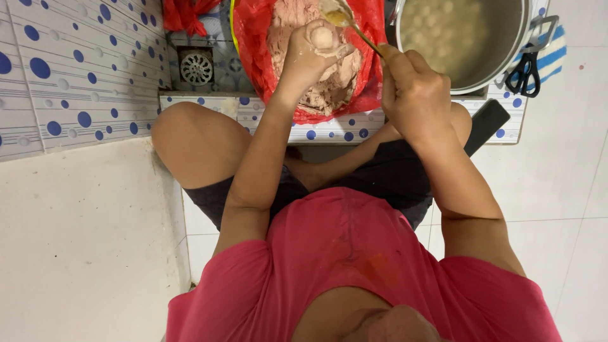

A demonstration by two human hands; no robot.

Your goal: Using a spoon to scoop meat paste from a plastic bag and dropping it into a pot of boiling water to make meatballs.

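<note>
Nearest my viewpoint is the pinkish-red cotton shirt [354,266] of the person, filling the lower middle of the view, with dark shorts [386,177] and two bare knees beyond it. From here I see both forearms reach forward over a low step tiled in white with blue dots [329,132].

The left hand [313,54] is closed in a fist over the pale pink minced paste [329,88], and its fingers [297,63] are pressed together so that a smooth round ball of paste [322,37] bulges out of the top of the fist. The paste lies in an open red plastic bag [253,44] resting on the step, directly ahead of the knees.

The right hand [415,92] has its fingers curled and pinching the handle of a slim metal spoon [354,25], whose bowl lies just beside the ball, at the far side of the fist; I cannot tell whether they touch.

To the right of the bag stands a large round metal pot [522,47] holding cloudy liquid with pale balls in it. Black-handled scissors [525,69] lie against its right rim. A round metal floor drain [196,66] sits left of the bag.
</note>
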